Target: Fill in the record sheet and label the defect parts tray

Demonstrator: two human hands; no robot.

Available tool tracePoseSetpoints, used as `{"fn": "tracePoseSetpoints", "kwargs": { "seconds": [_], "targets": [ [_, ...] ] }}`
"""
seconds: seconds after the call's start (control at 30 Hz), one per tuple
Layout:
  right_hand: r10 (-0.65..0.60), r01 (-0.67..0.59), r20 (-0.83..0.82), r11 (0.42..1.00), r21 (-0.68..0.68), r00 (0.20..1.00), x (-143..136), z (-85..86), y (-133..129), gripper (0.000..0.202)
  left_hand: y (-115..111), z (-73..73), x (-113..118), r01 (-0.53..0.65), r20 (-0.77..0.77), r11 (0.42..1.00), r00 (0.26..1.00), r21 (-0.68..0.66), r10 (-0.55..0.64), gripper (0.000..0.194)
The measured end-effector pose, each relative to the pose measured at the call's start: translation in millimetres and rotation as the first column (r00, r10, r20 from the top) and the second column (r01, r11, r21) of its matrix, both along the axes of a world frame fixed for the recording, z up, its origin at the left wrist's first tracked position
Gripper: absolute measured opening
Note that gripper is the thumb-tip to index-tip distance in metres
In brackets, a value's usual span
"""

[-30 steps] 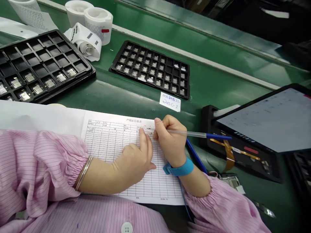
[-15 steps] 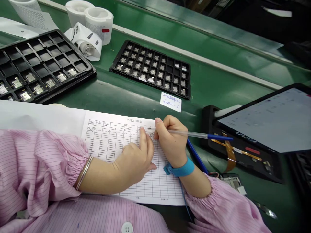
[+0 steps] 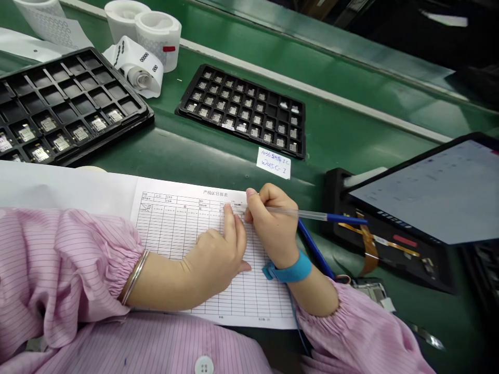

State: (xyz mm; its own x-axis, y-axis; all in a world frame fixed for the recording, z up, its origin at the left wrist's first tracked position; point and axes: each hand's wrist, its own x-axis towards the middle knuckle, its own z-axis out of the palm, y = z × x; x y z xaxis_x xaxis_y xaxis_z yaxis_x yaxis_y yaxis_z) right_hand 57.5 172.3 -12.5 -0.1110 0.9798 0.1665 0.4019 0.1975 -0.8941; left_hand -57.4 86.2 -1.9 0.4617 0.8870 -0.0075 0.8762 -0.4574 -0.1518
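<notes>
A printed form with a ruled grid (image 3: 167,234) lies in front of me. My right hand (image 3: 272,223) grips a clear pen with a blue end (image 3: 312,214), its tip side near the form's upper rows. My left hand (image 3: 222,254) rests on the middle of the form, with two fingers stretched up towards the header and the thumb apart; nothing is in it. A blue band (image 3: 292,267) circles my right wrist. A handwritten label (image 3: 273,162) sits just above the form.
Black trays of small metal parts stand at the left (image 3: 74,114) and top middle (image 3: 241,111). Label rolls (image 3: 158,39) are behind the left tray. On the right, a tilted screen (image 3: 432,192) stands over a black fixture (image 3: 401,259).
The pen and my right hand have shifted slightly to the left. My left hand stays nearly where it was.
</notes>
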Motion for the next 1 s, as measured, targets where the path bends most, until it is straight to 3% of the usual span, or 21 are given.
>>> {"fn": "tracePoseSetpoints", "kwargs": {
  "seconds": [1.0],
  "targets": [
    [-0.034, 0.034, -0.006, 0.999, -0.007, 0.999, 1.7, 2.2, 0.0, 0.039, 0.1, 1.0, -1.1, 0.007, -0.002, 1.0, 1.0, -0.027, -0.007, 0.073]
  ]
}}
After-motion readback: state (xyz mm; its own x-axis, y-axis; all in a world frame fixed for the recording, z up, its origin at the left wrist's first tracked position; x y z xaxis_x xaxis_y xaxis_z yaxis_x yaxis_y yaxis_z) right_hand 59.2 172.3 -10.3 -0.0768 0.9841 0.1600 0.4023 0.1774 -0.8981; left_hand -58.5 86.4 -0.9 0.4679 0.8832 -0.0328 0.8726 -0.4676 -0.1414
